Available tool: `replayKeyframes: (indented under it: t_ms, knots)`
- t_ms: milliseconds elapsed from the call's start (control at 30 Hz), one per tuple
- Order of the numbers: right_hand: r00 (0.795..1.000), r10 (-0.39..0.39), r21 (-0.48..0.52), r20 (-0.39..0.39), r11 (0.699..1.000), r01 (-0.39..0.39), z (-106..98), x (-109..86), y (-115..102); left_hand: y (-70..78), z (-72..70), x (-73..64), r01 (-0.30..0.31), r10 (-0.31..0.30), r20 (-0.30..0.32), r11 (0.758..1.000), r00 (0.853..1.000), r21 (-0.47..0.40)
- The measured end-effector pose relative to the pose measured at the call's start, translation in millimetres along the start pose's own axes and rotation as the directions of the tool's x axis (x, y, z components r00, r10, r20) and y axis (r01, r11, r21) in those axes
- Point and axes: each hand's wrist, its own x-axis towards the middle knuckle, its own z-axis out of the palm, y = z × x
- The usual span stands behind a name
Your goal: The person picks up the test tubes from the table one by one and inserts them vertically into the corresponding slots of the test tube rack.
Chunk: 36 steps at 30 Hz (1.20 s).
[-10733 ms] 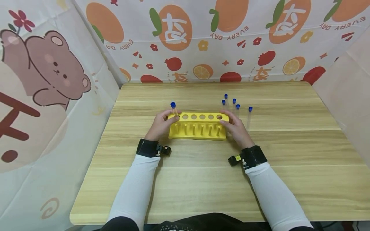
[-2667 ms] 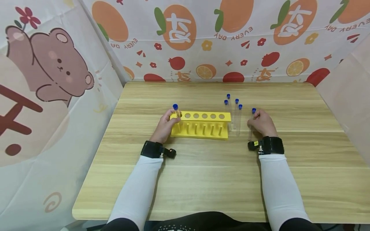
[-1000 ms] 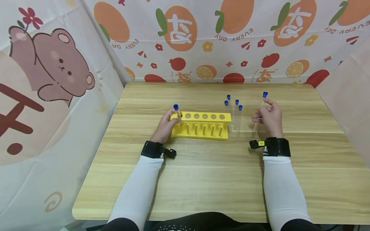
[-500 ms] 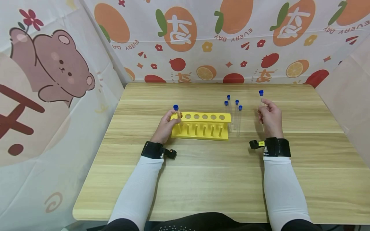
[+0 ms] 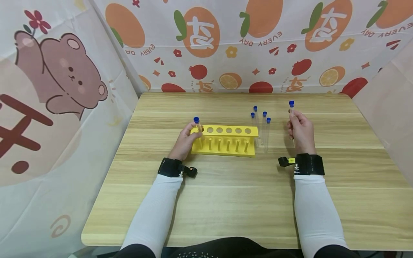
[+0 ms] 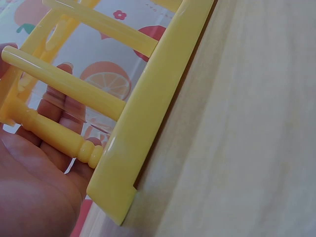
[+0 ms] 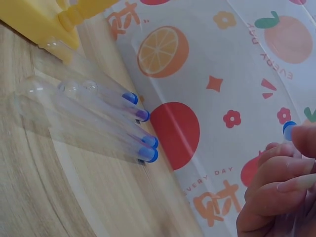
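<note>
A yellow test tube rack (image 5: 224,150) stands on the table, its top row of round holes facing up. My left hand (image 5: 183,143) grips the rack's left end, thumb in front and the other fingers behind. In the leftmost hole stands a clear test tube (image 5: 197,124) with a blue cap. To the right of the rack, raised off the table, my right hand (image 5: 301,133) pinches another blue-capped test tube (image 5: 292,104) near its cap. This tube is roughly upright, its lower part mostly hidden by the fingers. In the right wrist view its blue cap (image 7: 289,129) shows beside the thumb.
Several blue-capped test tubes (image 5: 267,133) lie on the wooden table (image 5: 226,200) just right of the rack, caps toward the back. A fruit-print cloth (image 5: 271,68) hangs behind the table's far edge.
My right hand left the rack, took hold of the rightmost tube lying on the table, lifted it and turned it more upright. Lately it barely moves. My left hand keeps its grip on the rack.
</note>
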Motion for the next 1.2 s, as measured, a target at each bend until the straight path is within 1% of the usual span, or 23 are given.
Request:
replayKeyframes:
  t_ms: [100,233,467,633,867,1067,1200]
  knots:
    - [1.0,0.005,0.007,0.01,1.0,-0.005,4.6,-6.6,-7.9,-0.3,0.0,0.1,0.001,-0.001,0.001,1.0,1.0,0.002]
    - [0.999,0.014,0.002,0.042,1.0,-0.015,13.8,-12.4,-15.5,-0.6,-0.1,0.1,0.0,0.0,0.0,1.0,1.0,-0.002]
    - [0.996,0.036,-0.048,0.082,0.998,-0.032,23.6,-3.3,-8.4,-0.6,-0.2,0.2,0.012,-0.012,-0.001,1.0,1.0,0.002]
    - [0.994,0.013,-0.028,0.109,1.0,-0.01,31.1,-2.4,-8.8,-0.2,-0.4,0.6,0.009,-0.009,0.001,1.0,1.0,-0.005]
    - [0.989,-0.043,0.001,0.138,0.999,0.044,45.4,-7.3,-17.6,1.6,-1.6,2.1,0.004,-0.004,0.005,1.0,1.0,-0.008]
    - [0.985,-0.07,-0.005,0.155,0.997,0.071,54.1,-10.5,-20.6,-0.4,-3.1,3.1,0.015,-0.015,0.005,1.0,1.0,-0.002]
    - [0.983,-0.082,-0.001,0.163,0.997,0.083,58.6,-10.6,-22.7,0.9,-3.5,4.1,0.026,-0.026,0.005,1.0,1.0,0.005]
